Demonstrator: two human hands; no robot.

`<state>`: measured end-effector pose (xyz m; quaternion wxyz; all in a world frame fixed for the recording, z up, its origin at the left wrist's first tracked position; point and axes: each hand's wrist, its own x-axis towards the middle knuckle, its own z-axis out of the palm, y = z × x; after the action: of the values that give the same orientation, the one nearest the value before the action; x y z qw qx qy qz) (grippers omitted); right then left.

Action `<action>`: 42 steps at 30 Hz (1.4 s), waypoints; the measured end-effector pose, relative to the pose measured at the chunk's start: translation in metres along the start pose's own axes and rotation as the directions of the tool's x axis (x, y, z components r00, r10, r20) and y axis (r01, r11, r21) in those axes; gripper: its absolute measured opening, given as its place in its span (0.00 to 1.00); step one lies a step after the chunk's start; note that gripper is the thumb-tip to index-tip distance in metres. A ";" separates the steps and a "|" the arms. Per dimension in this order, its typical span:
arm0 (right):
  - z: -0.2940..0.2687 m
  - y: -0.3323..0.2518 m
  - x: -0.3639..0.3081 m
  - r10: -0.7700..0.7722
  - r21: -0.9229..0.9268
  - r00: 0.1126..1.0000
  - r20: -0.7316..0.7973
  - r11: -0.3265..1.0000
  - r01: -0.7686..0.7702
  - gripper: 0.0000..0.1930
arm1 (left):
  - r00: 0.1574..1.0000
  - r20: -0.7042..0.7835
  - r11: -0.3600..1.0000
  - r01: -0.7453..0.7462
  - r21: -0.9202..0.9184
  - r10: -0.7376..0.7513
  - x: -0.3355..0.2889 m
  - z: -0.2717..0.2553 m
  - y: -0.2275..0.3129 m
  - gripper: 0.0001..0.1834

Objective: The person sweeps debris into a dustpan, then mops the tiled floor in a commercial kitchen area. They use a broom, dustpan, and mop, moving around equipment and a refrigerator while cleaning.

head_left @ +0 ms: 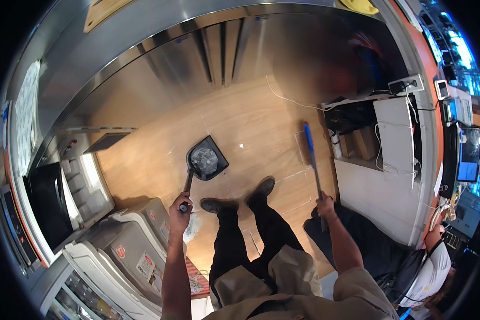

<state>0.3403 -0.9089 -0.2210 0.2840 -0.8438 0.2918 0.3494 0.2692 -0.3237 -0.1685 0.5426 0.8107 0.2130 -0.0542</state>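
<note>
My left hand is wrapped round the upright handle of a black dustpan. In the pan lies a crumpled, clear-grey heap, perhaps plastic film. The dustpan is at or just above the wooden floor, in front of my shoes. My right hand grips the grey pole of what looks like a broom, whose narrow blue end points away from me. The broom stands well right of the dustpan; whether its blue end touches the floor I cannot tell.
A steel counter curves along the far side. Grey lidded bins crowd my left. White cabinets and a black bag flank my right. Another person's white sleeve shows lower right. A white cable trails across the floor.
</note>
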 end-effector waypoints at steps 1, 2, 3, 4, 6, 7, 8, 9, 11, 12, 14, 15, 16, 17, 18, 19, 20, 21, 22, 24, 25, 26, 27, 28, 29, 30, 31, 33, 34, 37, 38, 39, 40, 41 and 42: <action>-0.012 0.004 0.035 0.039 0.031 0.998 -0.045 0.999 -0.037 0.20 | 1.000 0.020 1.000 0.011 -0.001 -0.011 0.007 0.012 0.009 0.13; -0.023 0.006 0.068 0.061 -0.032 0.995 -0.078 0.997 -0.064 0.19 | 0.999 0.033 1.000 0.003 -0.006 -0.003 0.014 0.024 0.017 0.13; -0.030 0.004 0.098 0.078 -0.026 0.992 -0.097 0.996 -0.081 0.17 | 0.999 0.045 1.000 -0.004 -0.012 0.004 0.019 0.036 0.025 0.13; -0.033 0.000 0.124 0.179 -0.029 0.979 -0.102 0.983 -0.182 0.15 | 0.998 0.058 1.000 -0.029 -0.008 0.030 0.026 0.049 0.031 0.14; -0.023 -0.013 0.159 0.034 -0.019 0.985 -0.168 0.999 -0.037 0.16 | 0.995 0.091 0.999 -0.036 -0.011 0.037 0.038 0.075 0.039 0.13; -0.010 -0.020 0.165 -0.019 -0.030 0.973 -0.228 0.999 0.012 0.17 | 0.993 0.104 0.998 -0.062 -0.016 0.063 0.043 0.087 0.042 0.13; 0.008 -0.026 0.161 -0.025 -0.019 0.987 -0.156 1.000 0.022 0.16 | 0.987 0.135 0.995 -0.095 0.013 0.092 0.048 0.098 0.044 0.13; 0.029 -0.030 0.148 -0.028 -0.018 0.992 -0.124 0.999 0.026 0.15 | 0.989 0.144 0.999 -0.030 0.011 0.028 0.050 0.109 0.047 0.13; 0.067 -0.035 0.095 -0.215 -0.334 0.977 0.012 0.920 0.207 0.31 | 0.990 0.142 1.000 0.025 -0.006 -0.024 0.058 0.134 0.053 0.13; 0.077 -0.035 0.060 -0.105 -0.376 0.988 0.113 0.916 0.141 0.38 | 0.988 0.150 1.000 -0.019 -0.014 0.021 0.061 0.145 0.057 0.13; 0.074 -0.034 -0.008 -0.125 -0.301 0.953 0.276 0.931 0.209 0.35 | 0.986 0.165 1.000 -0.025 0.006 0.024 0.066 0.163 0.062 0.13; 0.062 -0.033 -0.036 -0.043 -0.155 0.945 0.326 0.983 0.098 0.34 | 0.984 0.172 0.999 -0.047 0.017 0.043 0.067 0.170 0.064 0.13; 0.047 -0.032 -0.057 -0.203 -0.160 0.945 0.257 0.955 0.248 0.35 | 0.987 0.155 0.999 -0.031 -0.004 0.032 0.068 0.176 0.066 0.13; 0.033 -0.031 -0.072 -0.233 -0.113 0.938 0.257 0.957 0.268 0.35 | 0.990 0.140 1.000 0.000 -0.005 0.001 0.071 0.180 0.067 0.13; 0.020 -0.031 -0.079 -0.244 -0.079 0.943 0.226 0.960 0.267 0.35 | 0.991 0.132 1.000 0.015 -0.006 -0.014 0.072 0.183 0.067 0.13; 0.010 -0.032 -0.079 -0.228 -0.054 0.946 0.230 0.968 0.247 0.35 | 0.992 0.122 1.000 0.031 -0.006 -0.030 0.074 0.184 0.067 0.13; 0.004 -0.032 -0.071 -0.134 -0.063 0.963 0.234 0.986 0.153 0.33 | 0.992 0.122 0.999 0.035 -0.018 -0.033 0.077 0.185 0.066 0.13; 0.000 -0.033 -0.056 -0.085 -0.106 0.975 0.205 0.988 0.109 0.33 | 0.992 0.124 0.999 0.040 -0.030 -0.036 0.079 0.185 0.065 0.13; -0.002 -0.035 -0.035 -0.047 -0.162 0.989 0.140 0.984 0.070 0.34 | 0.991 0.127 0.998 0.045 -0.044 -0.039 0.082 0.185 0.064 0.13; -0.002 -0.040 0.023 -0.044 -0.236 0.999 0.022 0.971 0.048 0.36 | 0.992 0.123 0.997 0.046 -0.058 -0.038 0.086 0.185 0.063 0.13; -0.002 -0.045 0.056 -0.005 -0.302 1.000 -0.009 0.953 0.002 0.37 | 0.991 0.127 0.996 0.057 -0.070 -0.048 0.087 0.185 0.063 0.13; -0.003 -0.052 0.089 -0.022 -0.242 0.998 -0.057 0.970 0.007 0.36 | 0.994 0.103 0.996 0.054 -0.065 -0.047 0.087 0.185 0.064 0.13; -0.004 -0.062 0.120 0.024 -0.237 0.995 -0.092 0.970 -0.045 0.36 | 0.995 0.087 0.996 0.058 -0.065 -0.052 0.087 0.186 0.064 0.13; -0.005 -0.074 0.148 0.015 -0.203 0.999 -0.052 0.979 -0.025 0.35 | 0.997 0.065 0.996 0.035 -0.081 -0.030 0.087 0.187 0.065 0.13; -0.007 -0.088 0.172 0.023 -0.215 0.998 -0.054 0.976 -0.034 0.33 | 0.996 0.062 0.995 0.066 -0.072 -0.061 0.086 0.188 0.065 0.13; -0.009 -0.103 0.193 0.002 -0.207 1.000 -0.028 0.978 -0.007 0.32 | 0.997 0.052 0.994 0.069 -0.081 -0.065 0.086 0.190 0.066 0.13; -0.011 -0.120 0.210 -0.017 -0.251 0.999 -0.030 0.968 0.008 0.31 | 0.997 0.041 0.993 0.063 -0.104 -0.059 0.085 0.191 0.066 0.12; -0.014 -0.154 0.239 -0.009 -0.248 0.999 -0.040 0.969 -0.001 0.30 | 0.997 0.027 0.992 0.070 -0.103 -0.068 0.084 0.195 0.065 0.12; -0.017 -0.170 0.252 -0.043 -0.245 0.998 -0.052 0.969 0.029 0.29 | 0.999 0.024 0.992 0.047 -0.117 -0.044 0.084 0.197 0.064 0.12; -0.021 -0.204 0.277 -0.088 -0.298 0.995 -0.051 0.952 0.069 0.28 | 0.998 0.019 0.990 0.058 -0.126 -0.056 0.082 0.200 0.062 0.11; -0.021 -0.209 0.280 -0.116 -0.316 0.991 -0.063 0.944 0.091 0.27 | 0.997 0.013 0.991 0.077 -0.109 -0.076 0.082 0.201 0.062 0.11; -0.020 -0.211 0.279 -0.142 -0.342 0.989 -0.044 0.932 0.118 0.27 | 0.997 0.015 0.992 0.073 -0.099 -0.072 0.081 0.201 0.062 0.11; -0.018 -0.208 0.273 -0.190 -0.368 0.981 -0.044 0.916 0.161 0.27 | 0.999 0.013 0.994 0.053 -0.095 -0.052 0.082 0.201 0.063 0.12; -0.015 -0.203 0.264 -0.240 -0.416 0.968 -0.073 0.889 0.190 0.26 | 0.997 0.023 0.993 0.074 -0.090 -0.073 0.082 0.202 0.063 0.12; -0.010 -0.195 0.250 -0.246 -0.364 0.969 -0.021 0.905 0.222 0.26 | 0.997 0.027 0.993 0.079 -0.092 -0.077 0.083 0.202 0.064 0.12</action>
<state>0.6258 -0.8587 -0.3498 0.1554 -0.9214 0.1291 0.3320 0.3988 -0.5031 -0.2218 0.5796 0.7750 0.2407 -0.0748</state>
